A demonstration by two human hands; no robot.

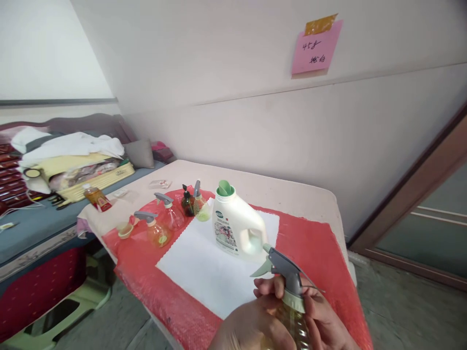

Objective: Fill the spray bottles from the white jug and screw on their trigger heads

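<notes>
Fingers, both hands: left hand wrapped round a spray bottle, right hand grasping at its collar. Handling, judged: light, stiff plastic, slippery if wet. Best hold: body, just below the collar. Bottle: roughly upright at the near side of the surface, base out of view, trigger just above the left fingers, nearer than the white jug.

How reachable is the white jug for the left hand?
Probably not without letting go: the left hand is holding the near spray bottle. Once freed, the way over the white sheet to the white jug looks open.
</notes>
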